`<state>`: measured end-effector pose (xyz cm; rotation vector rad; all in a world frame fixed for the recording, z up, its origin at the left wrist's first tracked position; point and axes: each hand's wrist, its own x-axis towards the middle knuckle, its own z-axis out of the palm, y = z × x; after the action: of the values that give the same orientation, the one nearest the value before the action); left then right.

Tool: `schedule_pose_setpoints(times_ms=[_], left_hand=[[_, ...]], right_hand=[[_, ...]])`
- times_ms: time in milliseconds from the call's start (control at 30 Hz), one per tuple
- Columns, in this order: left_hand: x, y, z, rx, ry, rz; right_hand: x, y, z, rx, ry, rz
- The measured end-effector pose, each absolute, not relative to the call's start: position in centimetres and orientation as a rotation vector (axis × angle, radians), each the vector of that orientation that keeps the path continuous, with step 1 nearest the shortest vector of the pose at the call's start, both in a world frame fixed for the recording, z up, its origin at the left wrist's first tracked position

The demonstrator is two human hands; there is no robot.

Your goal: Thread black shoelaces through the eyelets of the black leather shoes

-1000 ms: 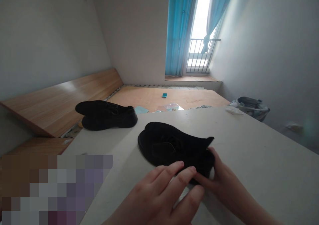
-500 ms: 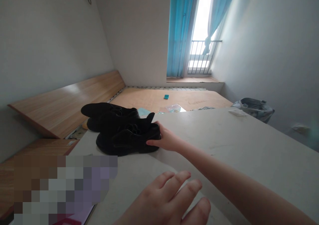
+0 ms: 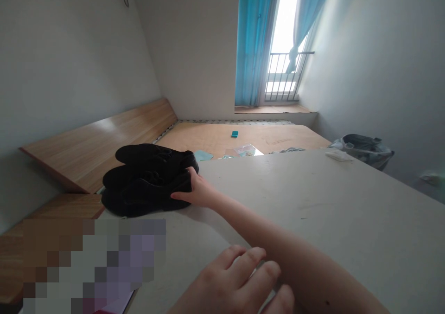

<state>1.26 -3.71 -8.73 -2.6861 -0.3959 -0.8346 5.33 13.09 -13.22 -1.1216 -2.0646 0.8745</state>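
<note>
At the left edge of the white tabletop (image 3: 264,189), my right hand (image 3: 194,189) grips the heel end of the nearer black shoe (image 3: 139,198), thumb on the near side. Its other fingers are partly hidden behind the heel. Against its far side lies another black shoe (image 3: 139,153), toe pointing left. The dark surfaces blend together, so their edges are hard to separate. Low in the view, my left hand (image 3: 232,281) hovers over the near part of the table, with bent fingers apart and nothing in them.
A bed (image 3: 194,135) with a wooden headboard (image 3: 104,140) lies beyond the table. On it are a small teal item (image 3: 235,134) and clear plastic packaging (image 3: 248,150). A white packet (image 3: 338,156) sits near a lined bin (image 3: 368,149). The lower left is pixelated.
My right hand has moved left, carrying the nearer shoe left along the table until it lies closer alongside the other shoe. My left hand stays nearly in place, slightly lower.
</note>
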Motion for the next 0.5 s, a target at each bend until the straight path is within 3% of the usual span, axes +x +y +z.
schedule_pose_setpoints(times_ms=[200, 500], left_hand=[[1.3, -3.7, -9.1, -2.707, -0.427, -0.838], [1.7, -3.4, -8.7, -2.646, -0.441, -0.917]], right_hand=[[5.5, 12.3, -15.0, -0.974, -1.953, 0.681], [6.0, 17.6, -16.2, -1.285, -1.544, 0.487]])
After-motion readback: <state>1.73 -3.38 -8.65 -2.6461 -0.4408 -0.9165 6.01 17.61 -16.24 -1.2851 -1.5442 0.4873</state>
